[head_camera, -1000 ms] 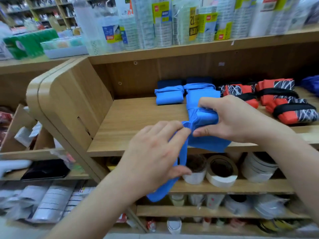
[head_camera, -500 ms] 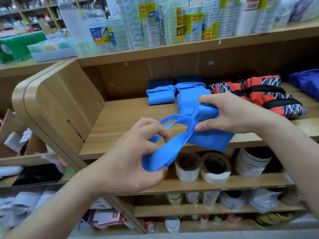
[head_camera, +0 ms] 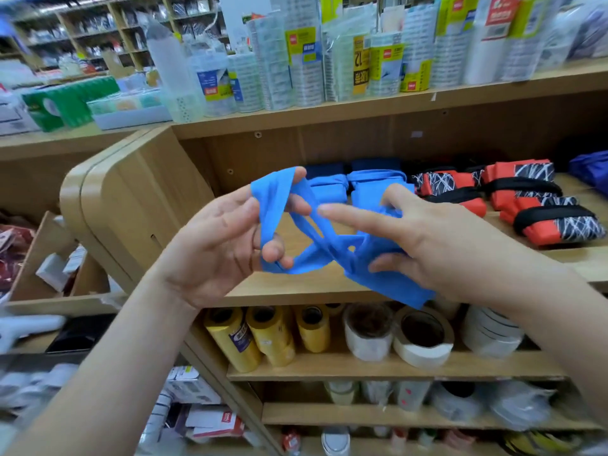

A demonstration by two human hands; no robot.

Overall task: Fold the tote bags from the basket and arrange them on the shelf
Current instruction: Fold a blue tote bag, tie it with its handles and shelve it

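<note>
Shelf: the light wooden shelf board is serving as the landmark.
Stored bags: plain folded blue fabric bundles are sitting at the back of the shelf, and the red-and-black patterned folded bundles are lying along its right part.
Bag in hand: the bright blue fabric tote bag is hanging in the air just in front of the shelf's front edge, not yet resting on it.
Right hand: its grip is grasping the folded body, thumb underneath and fingers over it.
Left hand: its grip is hooking through the long blue handle strap, stretching the loop wide.
Step, as I judge it: binding the folded body with its own straps.
Doing it well: the right hand should be pinching firmly so the folds are not slipping. The left should be pulling the loop taut and flat, untwisting the crossing before wrapping.
</note>
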